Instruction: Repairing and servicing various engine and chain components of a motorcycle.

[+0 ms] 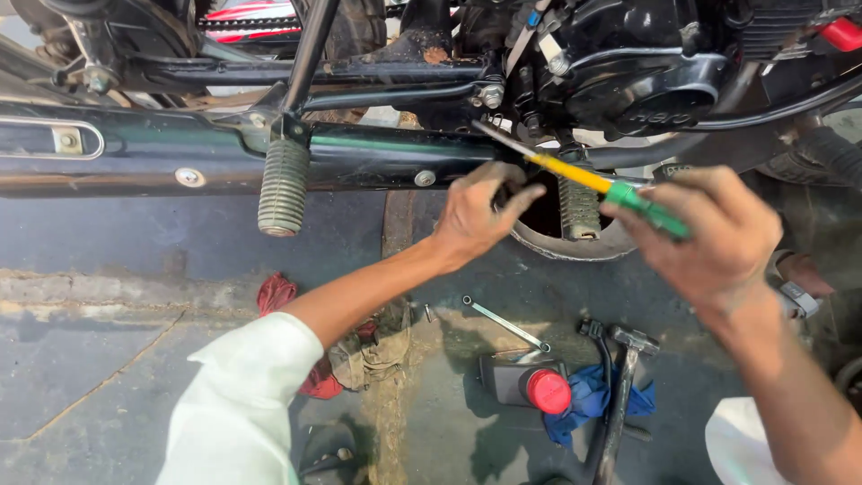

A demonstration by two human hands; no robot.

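The right hand (709, 233) grips a screwdriver (597, 180) by its green-and-yellow handle, blade pointing far-left toward the motorcycle engine (646, 72). The left hand (476, 211) is curled on the frame (377, 157) beside a footpeg (579, 208); whether it grasps anything I cannot tell. Near lie a spanner (503, 323) and hammer (624, 377).

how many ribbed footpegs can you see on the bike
2: one grey ribbed footpeg hangs at left under the frame; the other footpeg sits between the left hand and right hand. Others may be hidden.
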